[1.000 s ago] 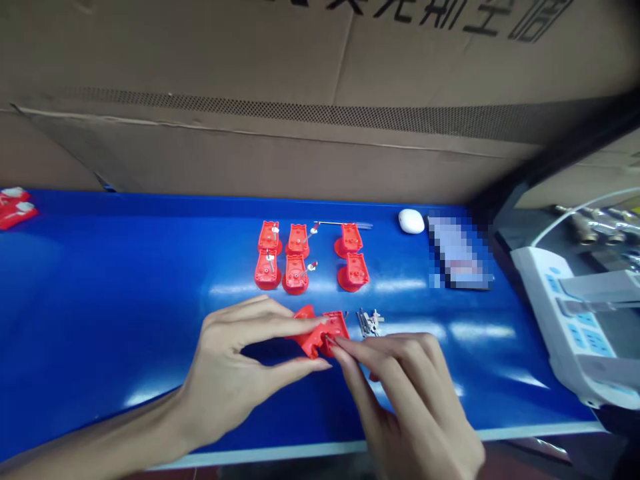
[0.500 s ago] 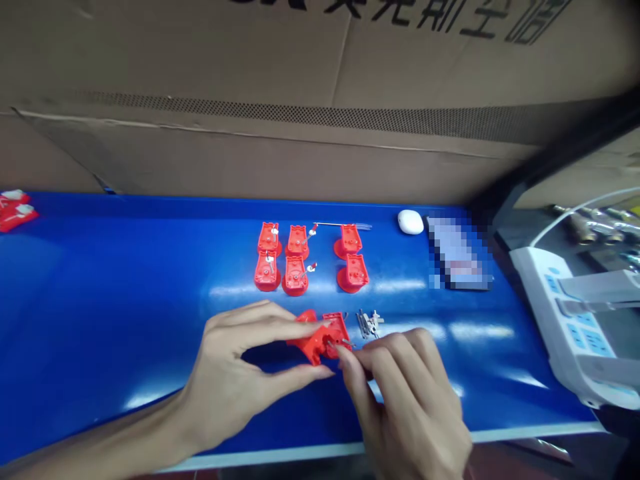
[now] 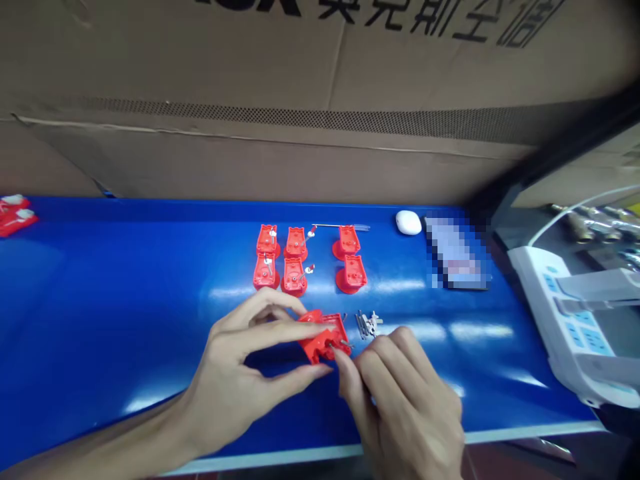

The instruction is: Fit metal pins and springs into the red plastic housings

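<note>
My left hand (image 3: 250,367) holds a red plastic housing (image 3: 313,343) between thumb and fingers, tilted toward my right hand. The fingers of my right hand (image 3: 400,400) are pinched at the housing's open end, by a thin metal pin; whether they grip the pin is hard to see. Just behind lies another red housing part (image 3: 336,325), partly covered by the held one. A small pile of metal pins and pale plastic pieces (image 3: 369,325) rests to the right of it, beyond my right hand.
Several red housings stand in pairs farther back, some with rods and white pieces (image 3: 295,273), two without (image 3: 355,272). A white rounded case (image 3: 409,223) and a blurred flat object (image 3: 457,253) lie at back right. A white power strip (image 3: 575,327) borders the right side; cardboard (image 3: 250,160) stands behind.
The held red housing has shifted slightly right, and my left fingers have curled more around it. My right hand has moved slightly left, its fingertips staying at the housing's open end.
</note>
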`<control>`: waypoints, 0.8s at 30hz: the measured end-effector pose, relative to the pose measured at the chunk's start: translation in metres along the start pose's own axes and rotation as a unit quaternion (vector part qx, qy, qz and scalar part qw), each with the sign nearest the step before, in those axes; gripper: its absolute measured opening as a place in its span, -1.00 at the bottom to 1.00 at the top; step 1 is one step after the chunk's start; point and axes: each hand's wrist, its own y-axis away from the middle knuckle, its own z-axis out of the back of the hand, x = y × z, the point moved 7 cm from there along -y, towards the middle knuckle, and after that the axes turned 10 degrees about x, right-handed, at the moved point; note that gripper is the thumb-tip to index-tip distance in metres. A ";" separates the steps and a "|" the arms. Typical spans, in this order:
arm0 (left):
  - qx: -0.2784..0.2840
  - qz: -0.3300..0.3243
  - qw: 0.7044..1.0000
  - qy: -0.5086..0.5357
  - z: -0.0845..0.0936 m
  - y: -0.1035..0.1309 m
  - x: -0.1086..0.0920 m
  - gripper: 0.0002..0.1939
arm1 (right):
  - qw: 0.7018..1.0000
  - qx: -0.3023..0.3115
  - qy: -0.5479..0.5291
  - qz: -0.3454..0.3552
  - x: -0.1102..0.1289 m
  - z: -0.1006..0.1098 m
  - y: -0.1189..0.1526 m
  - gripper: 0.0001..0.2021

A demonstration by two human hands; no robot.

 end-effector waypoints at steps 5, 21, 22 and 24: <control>0.012 0.002 1.000 0.008 -0.001 0.000 -0.002 -0.63 | 1.000 0.001 -0.007 0.000 0.002 -0.001 0.000 -0.60; 0.055 -0.050 0.996 -0.057 -0.005 0.000 -0.009 -0.51 | 1.000 0.000 -0.013 0.004 0.003 0.003 -0.004 -0.63; 0.054 -0.046 0.996 -0.060 -0.004 0.000 -0.009 -0.50 | 1.000 0.003 -0.021 0.006 0.003 0.003 -0.004 -0.65; 0.049 -0.040 0.995 -0.075 -0.003 0.000 -0.008 -0.50 | 0.999 0.012 -0.045 0.001 -0.001 0.005 -0.001 -0.70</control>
